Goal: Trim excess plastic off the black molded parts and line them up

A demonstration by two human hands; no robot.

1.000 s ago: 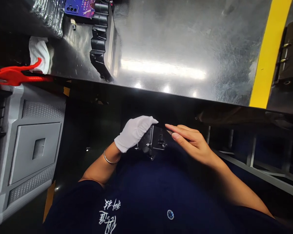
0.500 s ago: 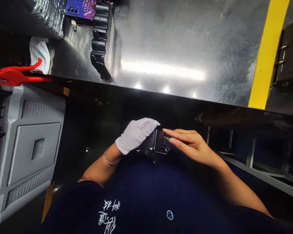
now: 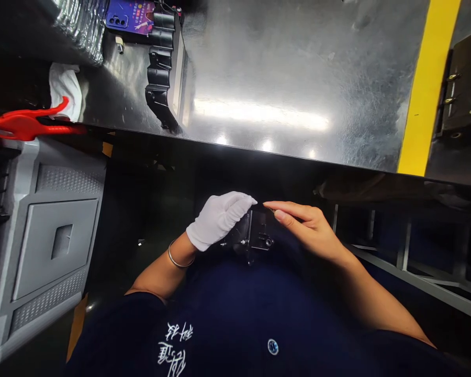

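Note:
My left hand (image 3: 220, 220), in a white glove, is closed on a dark box-like part (image 3: 259, 230) in front of my body. Small shiny pins and a round fitting stick out along the part's lower side. The glove hides its left portion. My right hand (image 3: 308, 225) is bare, at the upper right of the part and apart from it. Its thumb and index finger pinch a small thin blade-like piece (image 3: 272, 210), mostly covered by the fingers; its exact kind cannot be made out.
Ahead lies a metal table (image 3: 278, 68) with a yellow stripe (image 3: 427, 94). On it are a ridged black piece (image 3: 159, 76), a phone (image 3: 129, 17) and a white cloth (image 3: 66, 89). A red tool (image 3: 23, 121) lies above a grey bin (image 3: 55, 246). A metal frame (image 3: 408, 267) stands right.
My right hand has lifted slightly up and away from the dark part, and the thin piece has turned in its fingers. My left hand has stayed almost still on the part.

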